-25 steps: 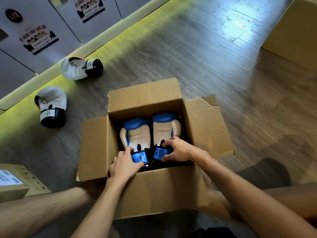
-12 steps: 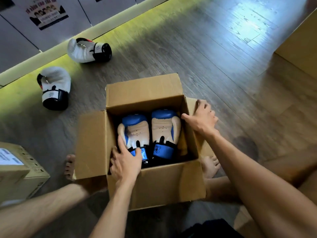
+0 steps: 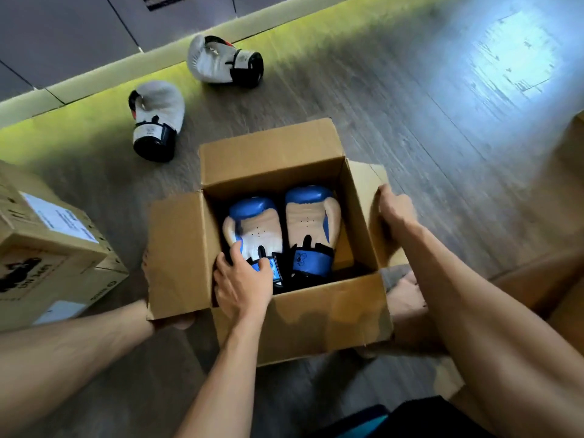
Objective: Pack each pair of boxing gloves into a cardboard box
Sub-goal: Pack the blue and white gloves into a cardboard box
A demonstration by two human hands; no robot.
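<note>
On the wood floor [image 3: 410,128] between your legs sits an open cardboard box [image 3: 316,317]. Two blue and tan gloves lie side by side inside it, cuffs toward you. The left glove [image 3: 256,229] touches the right glove [image 3: 311,222].

Your left hand [image 3: 243,284] reaches over the near wall of the box. Its fingers [image 3: 235,252] curl on the cuff end of the left glove, so this grip is grasping that glove. Your right hand [image 3: 395,210] is outside the box, closed on the right flap [image 3: 368,175], which stands up beside the box wall. The left flap [image 3: 177,248] lies folded out flat, and the far flap [image 3: 268,153] stands up.

Two white gloves with black cuffs lie on the floor past the box, apart from each other. One white glove [image 3: 158,116] is nearer the box. The other white glove [image 3: 221,61] lies close to the pale strip [image 3: 94,86] along the wall.

A shut brown box [image 3: 53,248] with white labels sits at your left, beside your leg.
</note>
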